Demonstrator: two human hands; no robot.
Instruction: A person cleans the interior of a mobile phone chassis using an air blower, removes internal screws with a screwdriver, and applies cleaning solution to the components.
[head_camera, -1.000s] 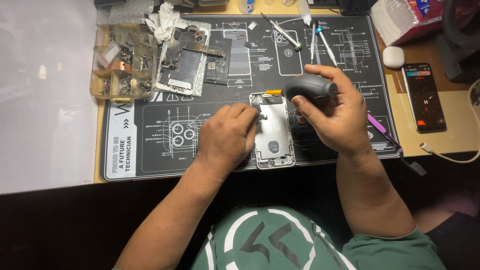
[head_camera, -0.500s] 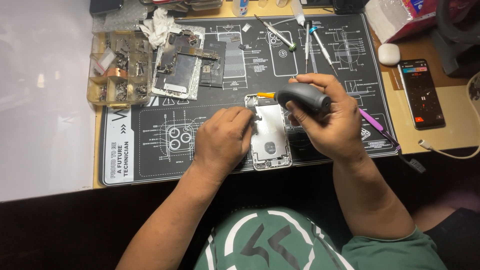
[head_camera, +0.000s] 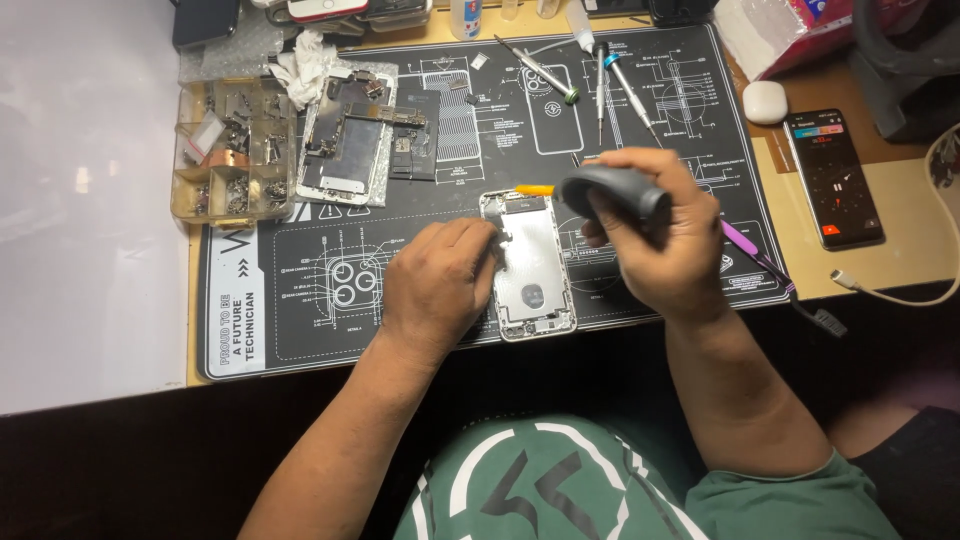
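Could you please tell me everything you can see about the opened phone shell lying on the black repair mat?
The opened phone shell is a silvery, metallic-looking rectangular housing with rounded corners, lying flat and face-up near the front edge of the black repair mat. Its interior shows pale plates and a small dark round part low in the middle. The left hand rests on its left edge; the right hand holds a grey-handled tool whose yellow tip is near its top.

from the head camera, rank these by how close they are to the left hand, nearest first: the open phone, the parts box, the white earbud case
1. Open phone: touching the left hand, just to its right.
2. Parts box: up and to the left, at the mat's corner.
3. White earbud case: far right, beyond the right hand.
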